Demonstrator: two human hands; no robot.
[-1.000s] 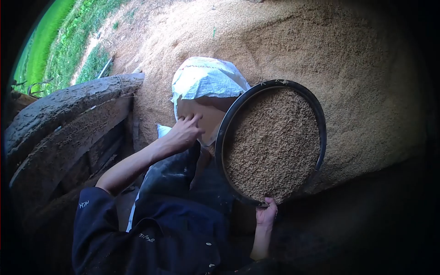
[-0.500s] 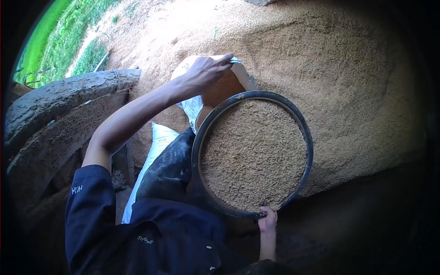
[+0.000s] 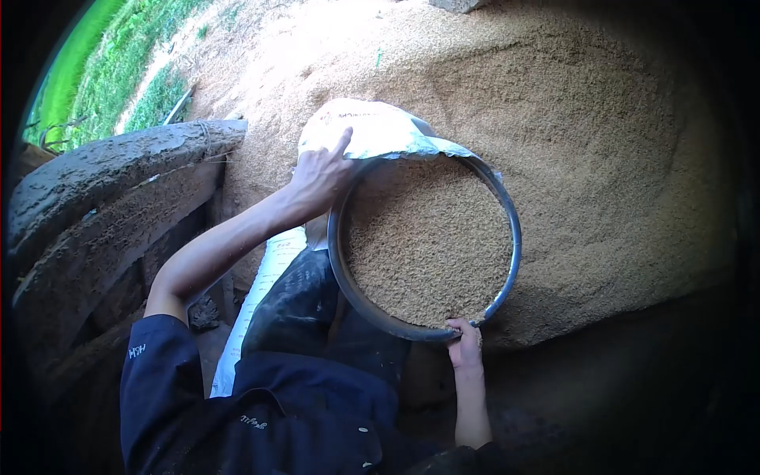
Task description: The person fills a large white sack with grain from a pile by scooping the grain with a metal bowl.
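A round black basin (image 3: pixel 348 273) full of tan rice grain (image 3: pixel 427 241) tilts over the mouth of a white woven sack (image 3: pixel 372 131). My right hand (image 3: pixel 465 344) grips the basin's near rim. My left hand (image 3: pixel 321 174) rests at the basin's far left rim where the sack's edge folds over it, index finger pointing up against the sack. The sack's opening is hidden under the basin.
A big heap of loose grain (image 3: pixel 586 134) fills the ground ahead and to the right. A muddy tyre (image 3: pixel 103 174) and wooden side stand at the left. Grass (image 3: pixel 87 71) lies beyond. Another white sack (image 3: pixel 265 277) lies by my knee.
The basin has moved up and over the sack's mouth. My left hand came down from the sack's top edge to the basin's left rim, and the sack's white flap now lies over the rim.
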